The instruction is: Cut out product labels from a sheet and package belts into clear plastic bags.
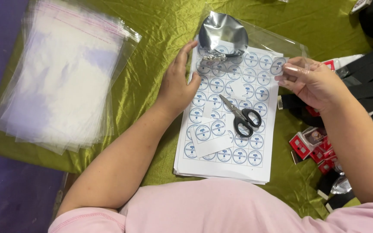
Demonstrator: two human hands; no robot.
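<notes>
Fingers (291, 71) of right hand (314, 84) pinched on round sticker (278, 65), left hand (178, 84) flat on sticker sheet (227, 129), thumb hidden.

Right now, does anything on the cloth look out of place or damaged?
Nothing looks damaged. The scissors lie shut on the sticker sheet, covering some stickers, and a few cut-out gaps show in the sheet. The right hand holds one round sticker; the left hand rests on the sheet's edge.

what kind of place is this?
Probably a small hand-packing spot at home or in a workshop: a stack of clear plastic bags and sticker sheets with scissors lie on a green cloth, not a factory bench.
</notes>
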